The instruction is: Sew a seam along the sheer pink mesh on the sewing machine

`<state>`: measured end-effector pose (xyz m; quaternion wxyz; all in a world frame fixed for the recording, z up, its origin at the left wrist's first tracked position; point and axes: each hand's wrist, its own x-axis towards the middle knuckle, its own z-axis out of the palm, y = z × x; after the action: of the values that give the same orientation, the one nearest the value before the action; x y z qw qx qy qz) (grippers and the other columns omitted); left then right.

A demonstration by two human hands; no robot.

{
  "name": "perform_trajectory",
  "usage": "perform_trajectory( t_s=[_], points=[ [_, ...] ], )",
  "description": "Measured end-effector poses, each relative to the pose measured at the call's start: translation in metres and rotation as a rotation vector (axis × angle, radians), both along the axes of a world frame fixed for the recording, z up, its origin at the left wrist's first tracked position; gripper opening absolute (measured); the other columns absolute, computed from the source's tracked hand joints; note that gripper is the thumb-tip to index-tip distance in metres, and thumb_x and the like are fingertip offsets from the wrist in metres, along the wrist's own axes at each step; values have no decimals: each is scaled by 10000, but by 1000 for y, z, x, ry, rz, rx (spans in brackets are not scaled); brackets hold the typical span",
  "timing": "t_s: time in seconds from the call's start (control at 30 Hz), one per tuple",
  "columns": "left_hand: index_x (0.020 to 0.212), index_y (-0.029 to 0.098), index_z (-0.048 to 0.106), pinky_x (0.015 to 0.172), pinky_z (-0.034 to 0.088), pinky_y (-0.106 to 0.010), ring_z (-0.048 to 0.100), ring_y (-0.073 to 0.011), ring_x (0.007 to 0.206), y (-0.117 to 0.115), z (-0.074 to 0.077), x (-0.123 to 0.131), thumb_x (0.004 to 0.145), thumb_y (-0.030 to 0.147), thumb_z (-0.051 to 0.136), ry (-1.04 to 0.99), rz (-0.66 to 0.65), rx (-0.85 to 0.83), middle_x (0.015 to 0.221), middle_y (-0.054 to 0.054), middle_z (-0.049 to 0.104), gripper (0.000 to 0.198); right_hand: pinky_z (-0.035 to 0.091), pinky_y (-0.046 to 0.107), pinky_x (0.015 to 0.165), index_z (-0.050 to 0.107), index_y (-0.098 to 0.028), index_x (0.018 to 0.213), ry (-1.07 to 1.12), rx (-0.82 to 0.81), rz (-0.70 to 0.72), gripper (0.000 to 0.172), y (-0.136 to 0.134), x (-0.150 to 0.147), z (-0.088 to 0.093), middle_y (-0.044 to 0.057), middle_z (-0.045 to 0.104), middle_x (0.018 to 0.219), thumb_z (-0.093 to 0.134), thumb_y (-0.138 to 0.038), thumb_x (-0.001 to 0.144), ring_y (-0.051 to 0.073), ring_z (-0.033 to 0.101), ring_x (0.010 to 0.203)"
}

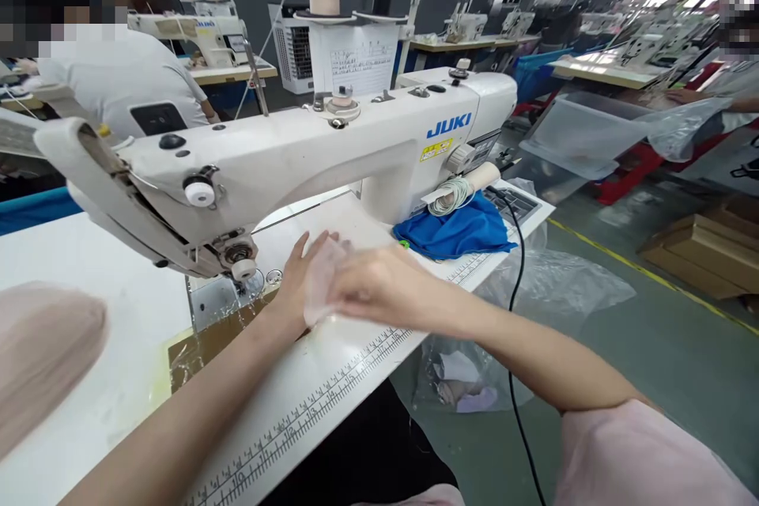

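Note:
Both my hands meet over the white sewing table [118,332], just right of the needle area of a white JUKI sewing machine [308,150]. My left hand [296,281] has its fingers stretched upward behind a small pale, see-through piece of fabric [323,285]. My right hand [379,285] reaches in from the right and is closed on that same piece; it is smeared by motion. The presser foot [243,269] stands just left of my left hand.
A blue cloth [456,233] lies on the table under the machine's right end. A pale pink fabric pile [41,356] sits at the left. A clear bag [462,379] hangs below the table's ruler-marked edge. Other people work at machines behind and to the right.

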<state>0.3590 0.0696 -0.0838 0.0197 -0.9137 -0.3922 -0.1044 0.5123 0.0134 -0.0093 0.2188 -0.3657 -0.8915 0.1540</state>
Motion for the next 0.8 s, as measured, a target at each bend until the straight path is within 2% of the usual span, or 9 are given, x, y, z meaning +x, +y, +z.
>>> perform_trajectory(
  t_s=[0.1, 0.2, 0.3, 0.33, 0.4, 0.47, 0.57, 0.67, 0.8],
  points=[
    [1423, 95, 477, 1200, 236, -548, 370, -320, 1432, -9, 4, -13, 973, 330, 456, -11, 21, 20, 1510, -161, 439, 507, 276, 238, 564, 637, -168, 676, 38, -103, 66, 209, -34, 0, -3, -33, 594, 621, 728, -231, 853, 93, 514, 625],
    [1371, 113, 528, 1143, 337, -500, 486, -289, 1350, -32, 16, -35, 998, 300, 396, -65, 38, 44, 1428, -127, 551, 438, 244, 235, 533, 451, -171, 563, 298, -209, -33, 434, -46, -2, -13, -74, 419, 551, 774, -316, 815, 64, 357, 540],
    [1037, 180, 669, 729, 511, -318, 686, -178, 816, -68, 35, -61, 1001, 292, 388, -252, 103, 12, 971, -33, 744, 304, 219, 237, 506, 299, -187, 531, 592, -343, -160, 579, -48, -12, -25, -83, 295, 527, 754, -404, 815, 63, 270, 519],
    [855, 191, 644, 586, 455, -265, 626, -131, 641, -81, 41, -69, 998, 317, 419, -363, 132, -57, 781, 7, 702, 295, 211, 241, 499, 268, -191, 527, 673, -376, -187, 608, -48, -17, -28, -82, 273, 525, 745, -434, 815, 63, 254, 515],
    [657, 187, 536, 498, 382, -234, 505, -86, 492, -106, 51, -79, 983, 308, 467, -521, 132, -115, 569, 39, 555, 355, 199, 247, 491, 227, -196, 520, 804, -400, -213, 652, -49, -31, -32, -81, 253, 526, 748, -472, 798, 62, 227, 512],
    [674, 191, 539, 488, 393, -199, 508, -72, 499, -128, 55, -81, 966, 278, 500, -583, 79, -200, 568, 47, 544, 307, 203, 248, 490, 219, -194, 508, 910, -388, -219, 673, -51, -47, -34, -82, 246, 522, 777, -467, 768, 61, 218, 513],
    [909, 194, 626, 520, 468, -187, 594, -95, 592, -148, 51, -71, 896, 383, 622, -691, 82, -229, 714, 22, 655, 189, 235, 239, 475, 235, -199, 495, 1054, -490, -187, 675, -56, -69, -34, -86, 259, 503, 817, -457, 718, 60, 255, 492],
    [773, 187, 590, 470, 436, -196, 554, -98, 528, -155, 47, -62, 862, 401, 668, -773, 173, -171, 635, 27, 615, 245, 272, 232, 447, 257, -210, 495, 1145, -721, -119, 665, -61, -84, -32, -88, 312, 473, 835, -485, 675, 60, 309, 458],
    [733, 199, 553, 581, 431, -184, 534, -81, 607, -158, 50, -70, 948, 237, 535, -820, 79, -344, 674, 39, 590, 219, 244, 231, 453, 307, -197, 472, 1130, -920, -78, 633, -62, -87, -31, -89, 315, 470, 813, -507, 692, 51, 273, 469]
  ],
)
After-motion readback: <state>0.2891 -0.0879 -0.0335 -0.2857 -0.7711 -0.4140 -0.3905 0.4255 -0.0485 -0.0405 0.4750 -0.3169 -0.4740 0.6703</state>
